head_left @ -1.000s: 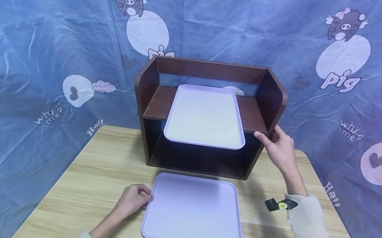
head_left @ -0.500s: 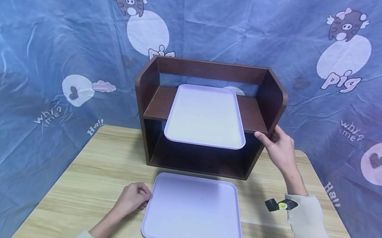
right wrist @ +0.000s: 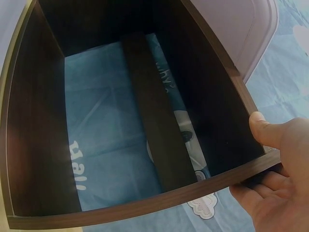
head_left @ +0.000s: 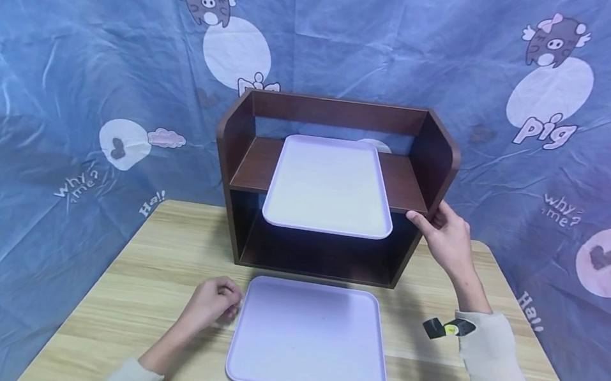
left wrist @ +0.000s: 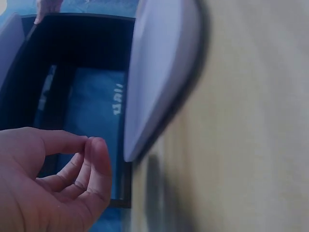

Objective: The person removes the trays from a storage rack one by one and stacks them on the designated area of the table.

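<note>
A dark brown two-tier desktop shelf [head_left: 336, 112] stands at the back of the table. My right hand [head_left: 448, 238] grips its right side panel, with the thumb on the front edge at the middle board and the fingers round the outer face. A pale lilac tray [head_left: 332, 184] lies on the middle board, its front part jutting out past the edge. A second lilac tray [head_left: 311, 339] lies flat on the table before the shelf. Beside its upper left edge, my left hand [head_left: 212, 300] holds nothing; in the left wrist view its curled fingers [left wrist: 99, 159] and thumb meet at the tips.
The wood-grain table [head_left: 157, 261] carries the shelf and the lower tray. A blue printed cloth [head_left: 96, 60] hangs behind and along both sides. The shelf's lower compartment [head_left: 317, 253] is dark, and its back is partly open to the cloth.
My left hand has let go of the lower tray's left edge and drawn slightly back and to the left. The right hand, shelf and trays look the same.
</note>
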`<state>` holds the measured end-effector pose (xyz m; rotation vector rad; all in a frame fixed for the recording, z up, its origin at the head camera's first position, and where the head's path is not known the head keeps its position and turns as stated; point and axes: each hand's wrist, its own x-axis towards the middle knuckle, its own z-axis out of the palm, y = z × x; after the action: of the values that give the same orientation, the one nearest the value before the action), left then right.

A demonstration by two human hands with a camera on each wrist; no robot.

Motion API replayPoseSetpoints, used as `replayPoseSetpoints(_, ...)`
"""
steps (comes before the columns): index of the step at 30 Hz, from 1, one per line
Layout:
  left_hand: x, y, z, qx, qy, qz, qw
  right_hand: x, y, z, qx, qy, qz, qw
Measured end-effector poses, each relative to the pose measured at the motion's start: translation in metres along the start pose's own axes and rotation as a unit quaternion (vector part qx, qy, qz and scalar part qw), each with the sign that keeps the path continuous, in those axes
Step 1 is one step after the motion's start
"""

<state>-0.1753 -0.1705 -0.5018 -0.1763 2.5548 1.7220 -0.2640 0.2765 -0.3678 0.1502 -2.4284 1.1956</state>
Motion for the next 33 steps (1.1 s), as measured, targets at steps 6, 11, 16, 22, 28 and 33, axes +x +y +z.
replayPoseSetpoints(6,0.005,0.017,-0.003,-0.010,-0.007,0.022,0.9997,0.000,0.000,0.001,0.003,0.003,-0.004,1.0000)
replayPoseSetpoints(11,0.007,0.034,-0.003,-0.047,-0.025,0.030,0.9981,-0.001,0.000,0.001,0.002,0.009,-0.001,1.0000)
replayPoseSetpoints(16,0.005,0.054,-0.001,-0.085,-0.037,0.030,0.9952,-0.001,0.000,0.001,0.006,0.008,0.001,0.9999)
replayPoseSetpoints(22,0.005,0.072,0.002,-0.116,-0.064,0.036,0.9905,0.000,0.001,0.002,0.002,0.007,0.001,1.0000)
replayPoseSetpoints(28,0.005,0.090,0.005,-0.151,-0.088,0.049,0.9834,-0.001,0.002,0.003,-0.004,0.013,-0.002,0.9999)
replayPoseSetpoints(33,0.002,0.103,0.010,-0.197,-0.114,0.072,0.9711,-0.001,0.001,0.002,-0.001,0.014,-0.004,0.9999)
